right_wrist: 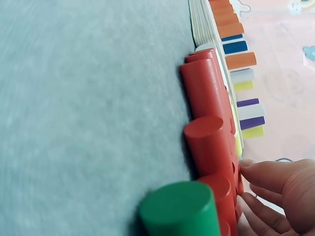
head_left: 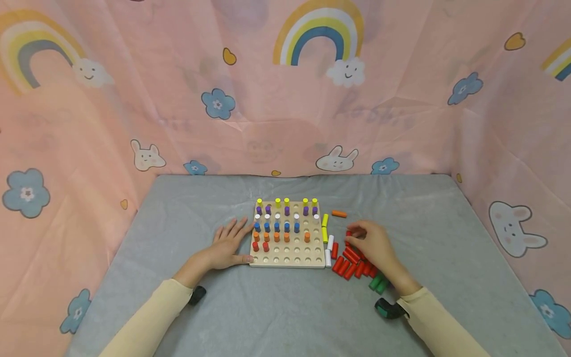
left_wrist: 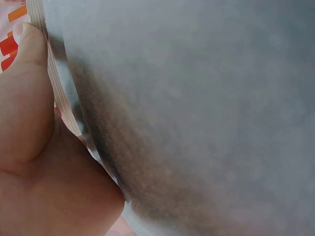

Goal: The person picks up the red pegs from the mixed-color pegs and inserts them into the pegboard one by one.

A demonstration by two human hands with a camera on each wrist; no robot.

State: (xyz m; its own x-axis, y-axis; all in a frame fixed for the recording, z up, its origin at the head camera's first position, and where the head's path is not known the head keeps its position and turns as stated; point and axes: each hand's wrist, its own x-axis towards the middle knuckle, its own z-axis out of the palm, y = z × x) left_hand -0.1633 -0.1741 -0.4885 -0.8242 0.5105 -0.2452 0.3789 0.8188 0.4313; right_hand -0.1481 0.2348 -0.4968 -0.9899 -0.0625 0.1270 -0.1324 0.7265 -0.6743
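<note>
1 board (head_left: 292,264), 2 hands on the job: my left hand (head_left: 225,249) and my right hand (head_left: 372,243). Standing in the board, I count 27: 5 yellow pegs (head_left: 287,202), 5 purple pegs (head_left: 287,211), 5 white pegs (head_left: 277,218), 5 blue pegs (head_left: 276,227), 5 orange pegs (head_left: 276,237), 2 red pegs (head_left: 265,247). Off the board: 1 orange peg (head_left: 339,213), 2 loose yellows (head_left: 324,235), 2 loose whites (head_left: 330,242), at least 2 greens (head_left: 381,286), at least 10 loose reds (head_left: 350,271); pile overlaps, can't give exact red number. Printed cloth: 3 rainbows (head_left: 318,22), one cut off; 2 clouds (head_left: 348,73), 3 rabbits (head_left: 148,157), 7 blue flowers (head_left: 217,103).
</note>
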